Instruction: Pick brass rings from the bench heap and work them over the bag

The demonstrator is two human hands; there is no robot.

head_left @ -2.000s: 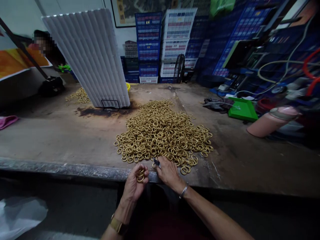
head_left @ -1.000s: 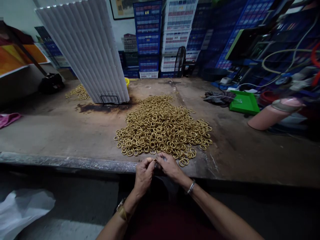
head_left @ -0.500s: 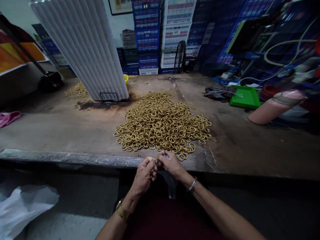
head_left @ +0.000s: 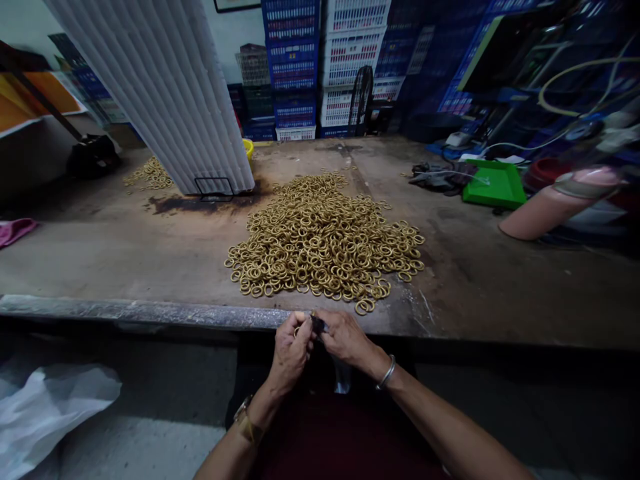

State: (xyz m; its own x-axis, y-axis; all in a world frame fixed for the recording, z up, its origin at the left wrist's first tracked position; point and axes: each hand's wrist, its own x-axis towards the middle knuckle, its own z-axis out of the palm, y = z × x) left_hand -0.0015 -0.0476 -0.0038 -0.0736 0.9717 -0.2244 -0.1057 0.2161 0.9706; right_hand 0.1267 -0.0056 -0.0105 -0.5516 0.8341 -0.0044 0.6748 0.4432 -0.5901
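Note:
Close to the table's front edge, my left hand (head_left: pixel 293 350) is closed with its fingers pinched on a brass-coloured ring (head_left: pixel 297 331), only part of which shows. My right hand (head_left: pixel 347 340) is wrapped around what look like pliers; their dark jaws (head_left: pixel 318 325) meet the left fingertips, and a pale handle (head_left: pixel 343 379) hangs below the palm. Just beyond both hands spreads a large pile of brass-coloured rings (head_left: pixel 320 240) on the wooden table (head_left: pixel 165 260). How the jaws sit on the ring is hidden by fingers.
A tall white corrugated panel (head_left: pixel 155 93) leans at back left, near a smaller ring heap (head_left: pixel 150 175). To the right are a green tray (head_left: pixel 495 183) and a pink bottle (head_left: pixel 555 203). Stacked crates (head_left: pixel 293 67) line the back. A white bag (head_left: pixel 55 413) lies lower left.
The right hand has turned and shifted slightly, bringing the dark jaws into view against the left fingertips. Both hands stay together at the table edge. The view has tilted down a little.

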